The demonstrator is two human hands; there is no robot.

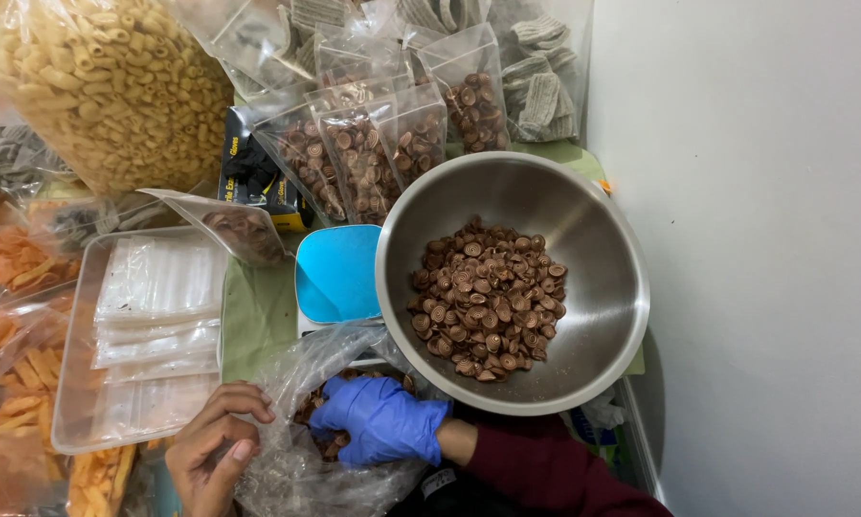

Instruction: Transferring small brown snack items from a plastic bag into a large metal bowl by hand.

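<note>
My right hand [380, 417], in a blue glove, reaches into a large clear plastic bag [301, 383] of small brown ridged snack pieces and closes over some of them. My bare left hand [215, 448] grips the bag's left edge and holds it apart. Just beyond the bag sits a steel bowl [598, 316] with a heap of the same brown pieces [486, 299]. A small scale with a blue top [336, 275] stands left of the bowl, behind the bag.
A clear tray [76, 421] of empty zip bags [157, 306] lies at left. Several filled small bags [363, 163] lean at the back, one [244, 230] resting on the tray. A big bag of pale pasta-like pieces [105, 86] and orange snacks [14, 268] crowd the left. A white wall [756, 239] stands at right.
</note>
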